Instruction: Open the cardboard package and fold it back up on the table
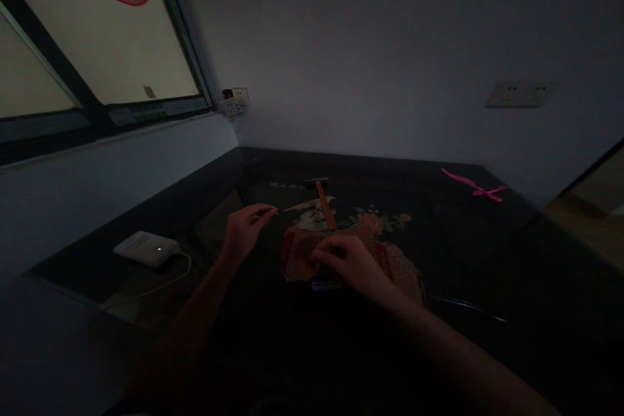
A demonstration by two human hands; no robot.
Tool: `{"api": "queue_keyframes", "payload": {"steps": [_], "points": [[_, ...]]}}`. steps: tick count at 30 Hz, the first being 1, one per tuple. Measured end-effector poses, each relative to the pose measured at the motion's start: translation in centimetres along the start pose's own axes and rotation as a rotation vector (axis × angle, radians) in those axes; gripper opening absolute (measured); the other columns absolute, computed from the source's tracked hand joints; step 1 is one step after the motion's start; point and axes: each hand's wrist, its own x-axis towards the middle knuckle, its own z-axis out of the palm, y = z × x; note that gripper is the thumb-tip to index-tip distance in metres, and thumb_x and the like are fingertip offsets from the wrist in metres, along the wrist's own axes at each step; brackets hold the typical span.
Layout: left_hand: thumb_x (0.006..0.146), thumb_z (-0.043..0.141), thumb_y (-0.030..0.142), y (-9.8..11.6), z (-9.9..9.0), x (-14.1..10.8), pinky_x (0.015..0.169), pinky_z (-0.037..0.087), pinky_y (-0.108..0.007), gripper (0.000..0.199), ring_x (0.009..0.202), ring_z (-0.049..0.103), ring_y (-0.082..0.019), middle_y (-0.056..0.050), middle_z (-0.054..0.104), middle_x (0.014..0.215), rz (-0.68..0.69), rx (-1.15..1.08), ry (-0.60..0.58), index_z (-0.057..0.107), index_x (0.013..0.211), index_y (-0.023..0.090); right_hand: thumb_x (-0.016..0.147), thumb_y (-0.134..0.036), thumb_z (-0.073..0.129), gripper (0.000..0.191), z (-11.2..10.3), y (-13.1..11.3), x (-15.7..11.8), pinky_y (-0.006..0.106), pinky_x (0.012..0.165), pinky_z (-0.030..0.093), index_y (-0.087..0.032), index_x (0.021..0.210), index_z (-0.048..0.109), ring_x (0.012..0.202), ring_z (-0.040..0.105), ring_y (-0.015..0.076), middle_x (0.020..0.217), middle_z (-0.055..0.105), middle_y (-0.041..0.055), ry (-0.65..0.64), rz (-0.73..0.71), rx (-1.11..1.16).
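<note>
My left hand [245, 227] is raised over the dark table, left of the patterned piece. Its thumb and fingertips are pinched together; whatever lies between them is too small and dim to make out. My right hand [353, 263] hovers over or touches a beige, speckled piece with red bands [402, 266], which looks like cloth. The fingers of that hand are closed in a pinch as well, on something I cannot make out. Just beyond the hands lies what looks like a hammer [325, 205], its wooden handle pointing towards me. Poor light hides fine detail.
A white box with a small light [146, 248] and a cable sits at the left. A pink ribbon [480, 192] lies at the far right of the dark table [453, 227]. Near my right hand is a small blue-edged item [325, 285]. Walls and a window border the table.
</note>
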Motion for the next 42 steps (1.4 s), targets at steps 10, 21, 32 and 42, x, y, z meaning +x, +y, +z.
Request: {"api": "queue_keyframes", "payload": {"steps": [10,21,32,42], "points": [[0.092,0.044,0.026,-9.8,-3.6,-5.5,0.078,0.052,-0.029,0.027,0.087,0.066,-0.017,-0.007,0.071,0.096,0.362,0.579,-0.435,0.071,0.095,0.019,0.088,-0.015,0.059,0.011,11.0,-3.8,0.1,0.032,0.068,0.052,-0.015,0.09,0.07,0.088,0.066,0.0228,0.092,0.074,0.0086,-0.301,-0.24,-0.469],[0.074,0.047,0.009,-10.9,-4.5,-6.3,0.096,0.048,-0.038,0.042,0.108,0.06,-0.021,-0.011,0.067,0.114,0.224,0.355,-0.509,0.064,0.112,0.016,0.092,-0.029,0.057,0.03,16.6,-0.5,8.5,0.043,0.081,0.053,-0.016,0.119,0.058,0.099,0.062,0.0222,0.119,0.061,0.009,-0.218,-0.016,-0.79],[0.077,0.046,0.018,-11.5,-3.8,-6.5,0.1,0.045,-0.042,0.044,0.111,0.058,-0.024,-0.014,0.063,0.12,0.123,0.302,-0.436,0.059,0.12,0.013,0.092,-0.029,0.058,0.03,16.0,-0.2,8.6,0.044,0.083,0.052,-0.018,0.12,0.057,0.102,0.061,0.0227,0.123,0.059,0.0087,-0.073,-0.061,-0.775],[0.088,0.046,0.027,-10.4,-3.8,-6.5,0.103,0.043,-0.041,0.035,0.114,0.056,-0.022,-0.011,0.063,0.121,0.128,0.308,-0.47,0.059,0.12,0.017,0.087,-0.024,0.058,0.01,10.8,-3.4,-4.6,0.029,0.062,0.053,-0.019,0.094,0.065,0.094,0.058,0.0212,0.112,0.065,0.006,-0.317,-0.553,-0.595]]}}
